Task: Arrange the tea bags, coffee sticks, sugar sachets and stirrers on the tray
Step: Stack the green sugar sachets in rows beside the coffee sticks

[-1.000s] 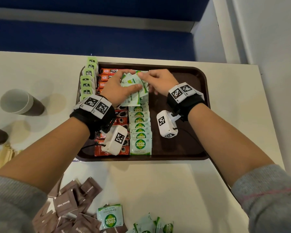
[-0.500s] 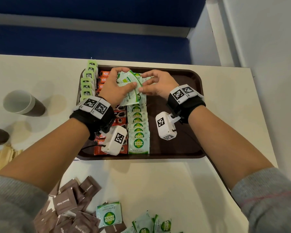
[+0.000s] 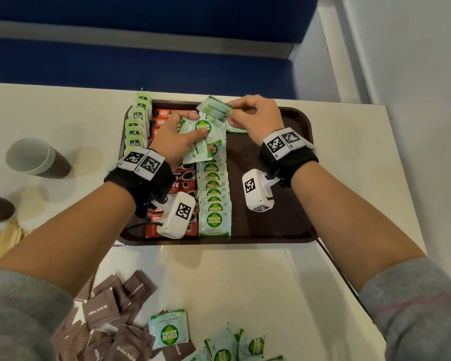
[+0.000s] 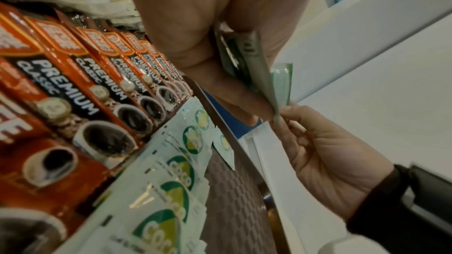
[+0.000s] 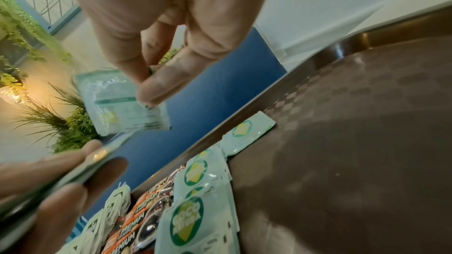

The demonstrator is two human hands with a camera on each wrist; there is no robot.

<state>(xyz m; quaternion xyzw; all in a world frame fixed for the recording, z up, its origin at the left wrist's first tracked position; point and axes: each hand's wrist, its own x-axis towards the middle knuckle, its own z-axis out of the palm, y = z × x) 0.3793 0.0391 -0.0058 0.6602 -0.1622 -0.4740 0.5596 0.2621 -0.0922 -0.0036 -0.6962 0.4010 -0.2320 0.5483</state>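
The right hand (image 3: 255,118) has just drawn one green sugar sachet (image 3: 215,108) out of the stack of sachets (image 3: 202,138) that the left hand (image 3: 175,140) grips; half a second ago both hands were still closed together on that stack. Now the single sachet is pinched between right thumb and fingertips (image 5: 159,84), lifted clear above the far rim of the tray (image 3: 294,183), just beyond the left hand's thumb. The left hand remains curled round the rest, held low over the far end of the sugar row (image 3: 214,199), which runs toward the person's wrist beside the coffee sticks (image 3: 182,183) and tea bags (image 3: 136,126). That separation suggests the next sachet is ready for laying, likely near the lone sachet (image 5: 247,134) under the right hand. Brown sachets (image 3: 110,316) and stirrers (image 3: 5,241) wait on the tabletop (image 3: 245,282).
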